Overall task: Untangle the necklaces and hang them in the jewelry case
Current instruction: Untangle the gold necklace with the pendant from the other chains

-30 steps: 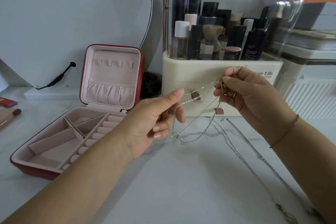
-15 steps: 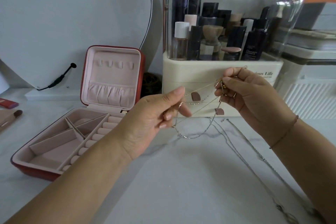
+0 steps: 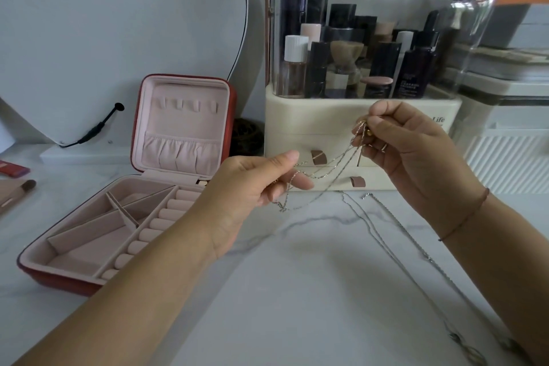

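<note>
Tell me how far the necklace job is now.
Done: the case is open, but its hooks are bare. In hand: the left hand and right hand pinch thin chains strung between them, apparently tangled. Left: free these, then hang them and the silver chains lying on the table.
</note>
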### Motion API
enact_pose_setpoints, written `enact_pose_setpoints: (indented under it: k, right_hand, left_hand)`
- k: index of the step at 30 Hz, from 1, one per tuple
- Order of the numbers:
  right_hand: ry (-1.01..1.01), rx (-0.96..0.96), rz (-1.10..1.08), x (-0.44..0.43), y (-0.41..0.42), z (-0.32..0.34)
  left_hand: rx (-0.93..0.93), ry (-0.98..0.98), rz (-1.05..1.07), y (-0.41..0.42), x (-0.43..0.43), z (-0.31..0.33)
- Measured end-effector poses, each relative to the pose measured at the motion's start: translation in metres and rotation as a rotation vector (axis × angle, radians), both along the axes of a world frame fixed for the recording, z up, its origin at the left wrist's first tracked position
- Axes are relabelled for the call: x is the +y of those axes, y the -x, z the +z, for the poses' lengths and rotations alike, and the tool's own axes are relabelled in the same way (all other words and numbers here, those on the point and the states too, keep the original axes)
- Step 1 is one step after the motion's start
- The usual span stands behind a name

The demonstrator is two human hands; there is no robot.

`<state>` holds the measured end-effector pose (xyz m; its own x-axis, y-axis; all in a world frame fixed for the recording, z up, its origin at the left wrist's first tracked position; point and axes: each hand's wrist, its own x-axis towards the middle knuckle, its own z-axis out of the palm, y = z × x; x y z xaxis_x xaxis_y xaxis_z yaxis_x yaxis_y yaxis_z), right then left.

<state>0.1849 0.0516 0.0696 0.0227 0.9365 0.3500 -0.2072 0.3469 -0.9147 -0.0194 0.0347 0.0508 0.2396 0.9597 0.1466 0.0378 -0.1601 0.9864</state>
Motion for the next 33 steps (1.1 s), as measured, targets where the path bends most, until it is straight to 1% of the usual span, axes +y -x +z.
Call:
enact_pose_setpoints:
  k: [5,9,12,17,23,30,33]
  right_hand:
    - [-0.029,-0.023,0.004,-0.002,0.001,0.000]
    - [-0.042,-0.025,0.005,-0.003,0.001,0.001]
    - [-0.049,-0.028,0.006,-0.003,0.002,0.001]
    - [-0.061,-0.044,-0.010,-0.005,0.003,0.002]
    - [-0.121,-0.138,-0.058,-0.008,0.006,0.002]
    - [-0.152,-0.208,-0.067,-0.008,0.011,0.000]
    - [-0.163,-0.258,-0.078,-0.010,0.011,0.001]
  left_hand:
    - [0.042,-0.078,0.093,-0.001,0.002,-0.004]
    - [0.071,-0.105,0.117,-0.002,0.001,-0.004]
    - [0.065,-0.094,0.135,-0.001,0.003,-0.005]
    - [0.001,-0.067,0.136,0.001,0.006,-0.004]
    - [0.085,-0.070,0.145,0.001,0.006,-0.007]
    - [0.115,-0.020,0.131,0.001,0.007,-0.007]
    - [0.123,-0.016,0.160,0.002,0.009,-0.009]
